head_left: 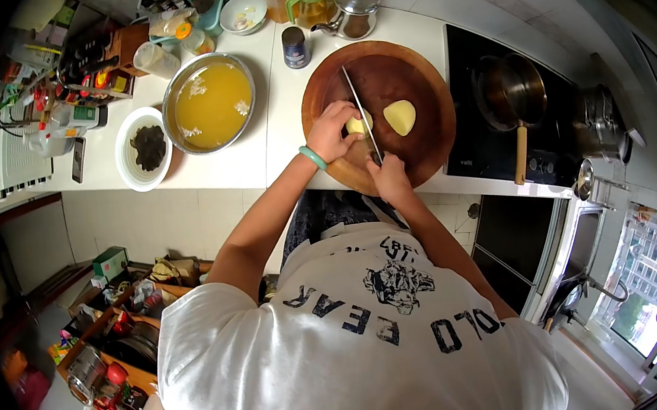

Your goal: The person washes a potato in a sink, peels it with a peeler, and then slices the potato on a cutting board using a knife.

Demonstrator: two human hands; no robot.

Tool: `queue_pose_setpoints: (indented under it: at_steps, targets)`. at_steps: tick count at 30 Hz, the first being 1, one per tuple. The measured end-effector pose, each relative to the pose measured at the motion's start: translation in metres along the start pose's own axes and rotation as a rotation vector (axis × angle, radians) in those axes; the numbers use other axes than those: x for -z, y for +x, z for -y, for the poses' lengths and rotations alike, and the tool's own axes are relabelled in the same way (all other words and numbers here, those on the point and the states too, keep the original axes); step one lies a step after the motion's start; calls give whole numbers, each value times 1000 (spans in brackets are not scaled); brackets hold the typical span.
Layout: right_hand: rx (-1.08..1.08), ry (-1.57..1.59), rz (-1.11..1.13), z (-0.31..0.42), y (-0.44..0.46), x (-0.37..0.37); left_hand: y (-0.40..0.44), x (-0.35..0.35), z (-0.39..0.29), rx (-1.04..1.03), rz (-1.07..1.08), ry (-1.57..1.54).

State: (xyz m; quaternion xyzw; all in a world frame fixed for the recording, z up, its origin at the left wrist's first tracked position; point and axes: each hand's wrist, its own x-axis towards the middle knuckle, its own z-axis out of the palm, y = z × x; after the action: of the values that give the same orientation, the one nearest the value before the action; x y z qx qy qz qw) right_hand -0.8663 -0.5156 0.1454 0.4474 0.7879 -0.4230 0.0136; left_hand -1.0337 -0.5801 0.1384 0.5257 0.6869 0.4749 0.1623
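On the round wooden cutting board (pixel 381 168), my left hand (pixel 330 130) is closed around a pale yellow peeled potato piece (pixel 355 125) and holds it down. A green bangle circles that wrist. My right hand (pixel 391 175) grips the handle of a kitchen knife (pixel 357 98). Its blade points away from me, seen nearly edge-on, against the right side of the held piece. Whether the edge has entered the potato, I cannot tell. A second potato piece (pixel 400 118), cut face up, lies on the board to the right of the knife.
Left of the board stand a metal basin of yellow liquid (pixel 212 105) and a white bowl (pixel 124 151) with dark pieces. A dark jar (pixel 295 47) and a metal kettle (pixel 357 9) are behind. At right, a pan (pixel 522 90) sits on the black stove (pixel 471 140), handle toward me.
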Motion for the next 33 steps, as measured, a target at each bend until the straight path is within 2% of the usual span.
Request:
queue_pose_setpoints:
  at_steps: [2, 5, 7, 16, 20, 22, 29, 33]
  targets:
    - [42, -23, -60, 5, -1, 3, -4, -5, 0, 30, -3, 6]
    - [-63, 13, 30, 13, -2, 13, -10, -12, 2, 67, 9, 6]
    - [14, -3, 29, 13, -2, 16, -10, -14, 1, 67, -59, 28]
    - [48, -5, 44, 4, -4, 28, -7, -24, 6, 45, -150, 123]
    - [74, -42, -20, -1, -3, 31, -6, -25, 4, 38, -154, 137]
    - [92, 2, -71, -7, 0, 38, -6, -27, 3, 72, -226, 78]
    - [113, -26, -55, -9, 0, 48, -3, -31, -6, 54, -236, 85]
    - [111, 3, -40, -4, -1, 51, -2, -25, -20, 94, -138, 286]
